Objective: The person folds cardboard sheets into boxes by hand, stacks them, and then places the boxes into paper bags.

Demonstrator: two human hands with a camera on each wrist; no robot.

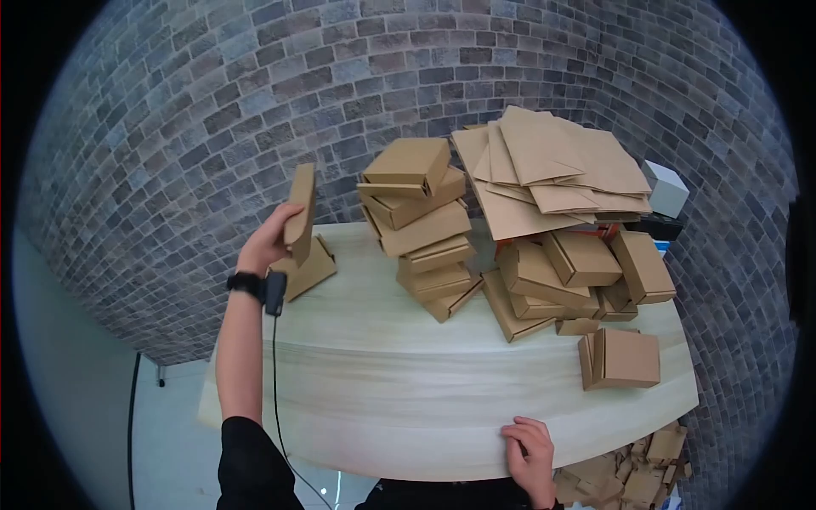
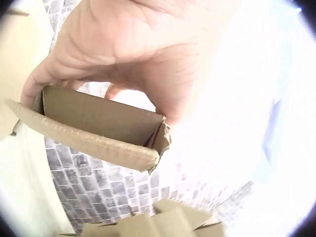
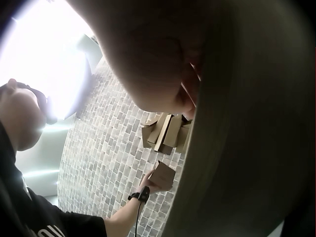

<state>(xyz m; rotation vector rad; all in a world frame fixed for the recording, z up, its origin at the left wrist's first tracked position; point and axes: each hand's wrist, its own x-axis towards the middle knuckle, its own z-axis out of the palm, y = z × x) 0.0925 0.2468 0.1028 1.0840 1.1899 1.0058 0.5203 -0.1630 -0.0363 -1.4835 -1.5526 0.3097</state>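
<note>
At the table's far left, my left hand (image 1: pixel 270 238) grips a small brown cardboard box (image 1: pixel 301 204), raised on edge with its narrow side toward me. In the left wrist view one end of this box (image 2: pixel 103 111) gapes, showing its inner walls; thumb and fingers span its sides. Just behind and below it, another cardboard box (image 1: pixel 313 270) lies on the table (image 1: pixel 365 340). My right hand (image 1: pixel 531 450) rests by the near table edge, fingers loosely bent, holding nothing.
An uneven stack of cardboard boxes (image 1: pixel 425 229) stands at the back middle. Right of it are a pile of flat cardboard sheets (image 1: pixel 552 170) and several more boxes (image 1: pixel 544 276). One box (image 1: pixel 627 357) sits near the right edge. Cardboard pieces (image 1: pixel 633 476) lie on the floor. A cable (image 1: pixel 275 374) trails from the left wrist.
</note>
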